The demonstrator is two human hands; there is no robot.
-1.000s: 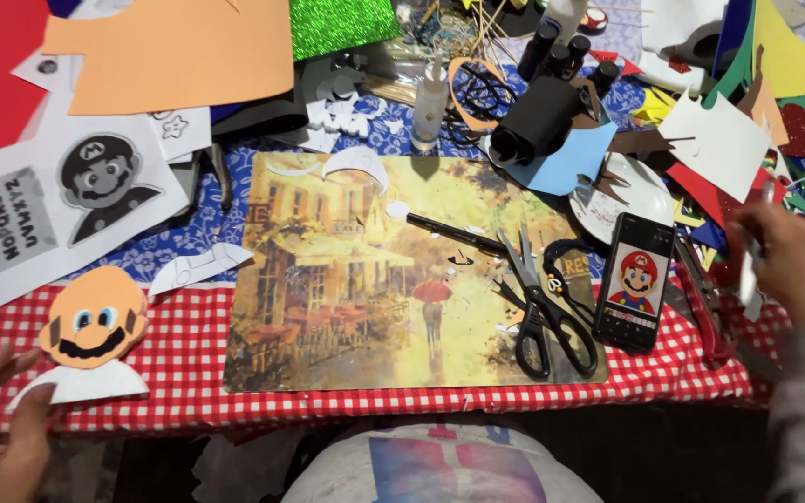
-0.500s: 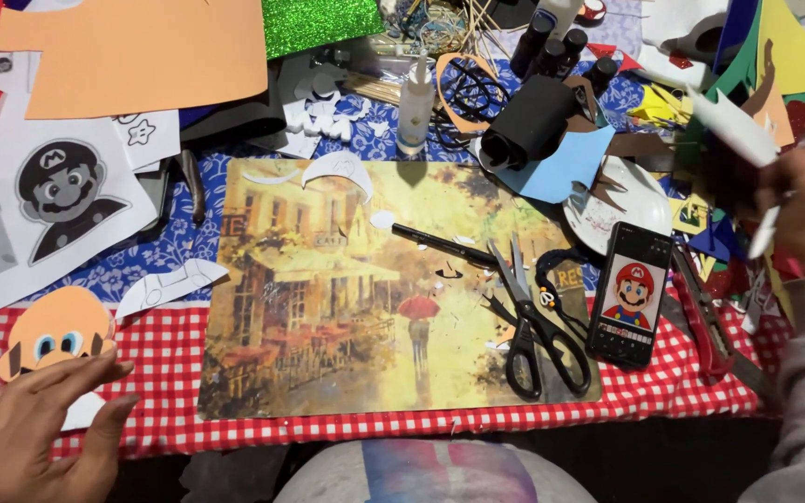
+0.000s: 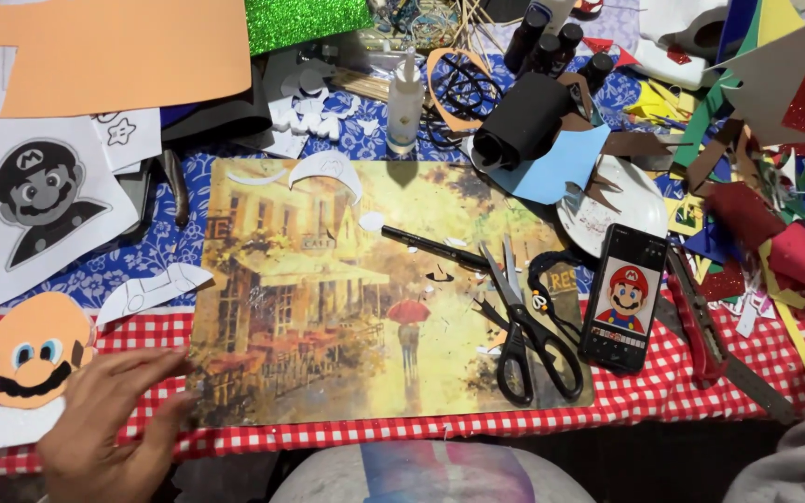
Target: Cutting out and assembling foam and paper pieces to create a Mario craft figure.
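Left hand (image 3: 109, 424) lies flat, fingers spread, at the near edge of the desk (image 3: 701, 401), fingertips on the corner of the painted street-scene mat (image 3: 365, 289), as if steadying it. Just beside it sits the orange paper face (image 3: 30, 359), kept within reach. The right hand is out of view, so I cannot tell its state. Scissors (image 3: 528, 331) and phone (image 3: 626, 298) rest to the right, the phone screen-up for reference. Farther back, a glue bottle (image 3: 405, 102) stands among paper scraps.
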